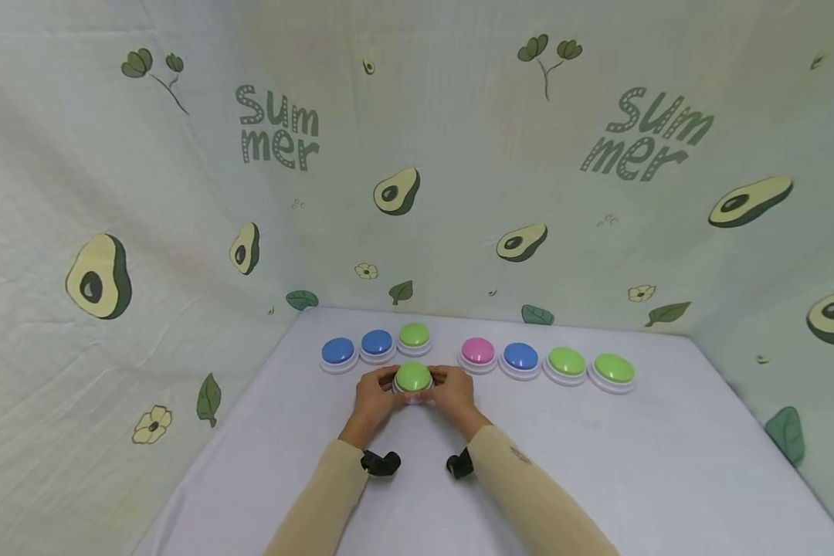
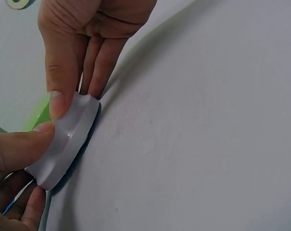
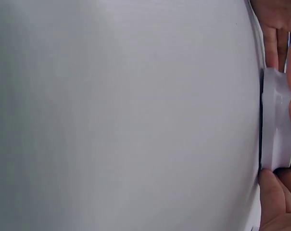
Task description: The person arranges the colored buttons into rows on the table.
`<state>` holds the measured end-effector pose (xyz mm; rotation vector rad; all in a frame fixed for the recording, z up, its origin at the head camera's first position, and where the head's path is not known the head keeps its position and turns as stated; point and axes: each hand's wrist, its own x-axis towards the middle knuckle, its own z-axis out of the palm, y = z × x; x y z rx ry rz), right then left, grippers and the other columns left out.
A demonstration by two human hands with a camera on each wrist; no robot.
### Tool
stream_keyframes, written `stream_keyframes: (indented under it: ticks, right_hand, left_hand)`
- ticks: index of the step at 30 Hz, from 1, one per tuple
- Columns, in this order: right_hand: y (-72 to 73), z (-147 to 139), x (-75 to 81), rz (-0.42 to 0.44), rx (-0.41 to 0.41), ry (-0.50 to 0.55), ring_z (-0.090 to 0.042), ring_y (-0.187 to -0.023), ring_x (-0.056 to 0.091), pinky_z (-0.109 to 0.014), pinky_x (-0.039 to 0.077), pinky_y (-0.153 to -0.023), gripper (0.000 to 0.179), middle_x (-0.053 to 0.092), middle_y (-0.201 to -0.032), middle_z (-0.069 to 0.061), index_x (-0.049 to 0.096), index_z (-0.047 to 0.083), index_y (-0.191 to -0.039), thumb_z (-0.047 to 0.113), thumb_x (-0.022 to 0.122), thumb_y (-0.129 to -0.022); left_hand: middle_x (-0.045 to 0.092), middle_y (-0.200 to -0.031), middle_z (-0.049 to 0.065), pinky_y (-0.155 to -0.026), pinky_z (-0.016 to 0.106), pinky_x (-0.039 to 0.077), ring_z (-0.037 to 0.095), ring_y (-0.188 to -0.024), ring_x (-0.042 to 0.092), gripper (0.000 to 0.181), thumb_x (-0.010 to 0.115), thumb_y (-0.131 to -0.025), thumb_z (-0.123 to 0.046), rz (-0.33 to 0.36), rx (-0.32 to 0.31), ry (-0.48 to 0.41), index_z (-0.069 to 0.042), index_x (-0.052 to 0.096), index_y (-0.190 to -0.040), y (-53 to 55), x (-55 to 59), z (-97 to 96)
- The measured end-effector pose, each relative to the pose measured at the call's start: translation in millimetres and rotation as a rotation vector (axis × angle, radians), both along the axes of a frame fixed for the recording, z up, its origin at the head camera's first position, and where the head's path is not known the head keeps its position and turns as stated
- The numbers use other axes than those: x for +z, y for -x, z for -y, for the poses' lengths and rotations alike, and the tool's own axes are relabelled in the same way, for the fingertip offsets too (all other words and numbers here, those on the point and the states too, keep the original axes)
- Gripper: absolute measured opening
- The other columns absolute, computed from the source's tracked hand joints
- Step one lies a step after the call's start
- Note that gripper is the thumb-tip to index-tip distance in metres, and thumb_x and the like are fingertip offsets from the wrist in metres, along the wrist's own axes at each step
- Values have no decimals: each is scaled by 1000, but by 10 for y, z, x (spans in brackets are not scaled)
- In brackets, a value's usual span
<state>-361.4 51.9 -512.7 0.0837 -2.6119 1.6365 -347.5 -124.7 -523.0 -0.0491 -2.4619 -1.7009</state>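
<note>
A push button with a green dome (image 1: pixel 413 377) and a white round base (image 2: pixel 68 139) is held between both hands near the middle of the table. My left hand (image 1: pixel 375 398) grips its left side, and my right hand (image 1: pixel 453 391) grips the right side. In the left wrist view both thumbs press on the near side of the base, with other fingers around its ends. The right wrist view shows the base (image 3: pixel 274 120) at the right edge, partly cut off, its underside on or just over the white cloth.
Behind the hands to the left stand two blue buttons (image 1: pixel 337 351) and a green button (image 1: pixel 414 335). To the right, a pink button (image 1: pixel 478 351), a blue button (image 1: pixel 520 357) and two green buttons (image 1: pixel 566 361) form a row. A printed curtain (image 1: pixel 459 154) borders the white table (image 1: pixel 618 471).
</note>
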Motion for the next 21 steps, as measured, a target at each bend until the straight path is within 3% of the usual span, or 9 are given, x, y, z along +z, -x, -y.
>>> stream_keyframes:
  ticks: [5, 21]
  right_hand:
    - [-88, -198, 28, -32, -10, 4, -36, -122, 68, -47, 54, -106, 64, 72, -126, -20, 70, -5, -129, 6, 96, -72]
    - [-286, -832, 120, 0, -93, -43, -36, -122, 68, -46, 56, -104, 61, 73, -125, -20, 73, -3, -126, 7, 97, -70]
  left_hand:
    - [68, -132, 23, -105, 43, 56, 38, -125, 66, 62, 91, -77, 3, -17, -40, -12, 3, 67, -134, -10, 20, -157]
    - [72, -126, 18, -101, 41, 58, 31, -116, 69, 61, 93, -76, -1, 21, -119, 16, 1, 69, -132, -4, 37, -772]
